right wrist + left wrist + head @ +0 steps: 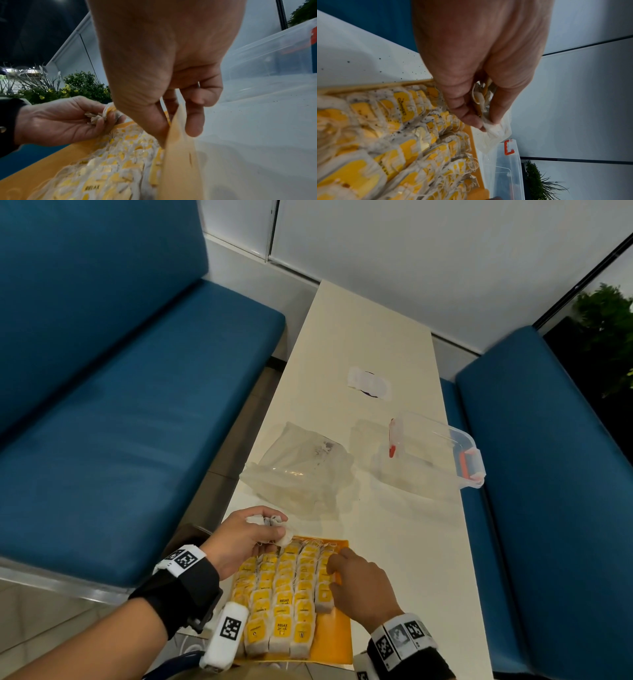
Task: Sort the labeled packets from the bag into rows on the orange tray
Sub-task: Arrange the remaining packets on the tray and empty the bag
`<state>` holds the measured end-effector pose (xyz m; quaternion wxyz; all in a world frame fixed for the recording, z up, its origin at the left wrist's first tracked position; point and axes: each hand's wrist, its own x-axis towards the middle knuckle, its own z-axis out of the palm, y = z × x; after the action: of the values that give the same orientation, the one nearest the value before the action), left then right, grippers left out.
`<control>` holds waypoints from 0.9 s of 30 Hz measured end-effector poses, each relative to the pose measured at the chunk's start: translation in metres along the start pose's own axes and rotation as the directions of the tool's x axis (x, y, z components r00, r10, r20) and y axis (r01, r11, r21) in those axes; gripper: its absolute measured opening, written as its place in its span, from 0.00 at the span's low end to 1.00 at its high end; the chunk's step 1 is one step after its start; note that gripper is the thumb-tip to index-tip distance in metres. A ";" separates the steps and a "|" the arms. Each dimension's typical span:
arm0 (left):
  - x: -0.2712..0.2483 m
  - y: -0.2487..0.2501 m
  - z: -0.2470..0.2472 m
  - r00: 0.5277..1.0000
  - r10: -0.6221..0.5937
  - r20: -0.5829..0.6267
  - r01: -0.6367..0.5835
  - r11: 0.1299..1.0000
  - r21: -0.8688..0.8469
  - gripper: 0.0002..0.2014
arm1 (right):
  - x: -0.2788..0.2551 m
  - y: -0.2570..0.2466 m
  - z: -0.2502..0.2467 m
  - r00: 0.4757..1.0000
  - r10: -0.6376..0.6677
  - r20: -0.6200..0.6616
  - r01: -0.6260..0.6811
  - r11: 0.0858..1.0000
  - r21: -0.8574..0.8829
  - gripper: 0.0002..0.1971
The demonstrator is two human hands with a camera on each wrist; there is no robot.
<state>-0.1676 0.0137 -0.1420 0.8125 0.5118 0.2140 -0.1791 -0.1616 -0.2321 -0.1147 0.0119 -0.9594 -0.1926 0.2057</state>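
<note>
Left hand [241, 537] grips spare packets [270, 522]; right hand [356, 580] pinches one in the tray [337, 642]. Beyond them lie bag [301, 470] and box [435, 453].

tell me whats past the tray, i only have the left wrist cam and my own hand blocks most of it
Observer: The head view shows a crumpled clear bag on the table just beyond the orange tray.
Operator: is the right hand doing anything
Observer: The right hand rests on the rightmost row of packets; in its wrist view its fingers pinch one packet.
Operator: and what am i holding
Observer: The left hand grips a small bunch of packets over the tray's far left corner.
</note>
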 end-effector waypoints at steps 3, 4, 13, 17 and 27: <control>0.000 0.000 0.000 1.000 -0.001 -0.007 0.001 1.000 0.004 0.09 | -0.003 0.004 -0.001 1.000 -0.026 -0.003 0.026 0.999 0.026 0.09; 0.000 0.000 0.001 1.000 -0.001 -0.008 0.001 1.000 0.005 0.10 | -0.003 0.004 -0.001 0.999 -0.039 0.026 0.038 0.999 0.029 0.10; -0.002 0.002 0.002 0.999 -0.012 -0.033 0.011 0.999 -0.030 0.08 | -0.002 0.001 0.009 0.976 -0.072 0.205 0.068 0.997 0.024 0.17; -0.003 0.006 0.002 0.999 -0.045 -0.023 0.043 0.997 -0.068 0.08 | -0.001 -0.001 -0.008 0.974 -0.060 0.218 0.059 0.998 0.010 0.18; -0.009 0.022 0.021 0.996 -0.066 0.058 0.062 0.996 0.061 0.08 | 0.008 -0.037 -0.069 0.860 -0.384 -0.337 0.442 0.890 0.115 0.22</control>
<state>-0.1604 0.0048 -0.1127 0.7967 0.5231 0.2005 -0.2266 -0.1404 -0.1912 -0.0505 0.1760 -0.9099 -0.3700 0.0649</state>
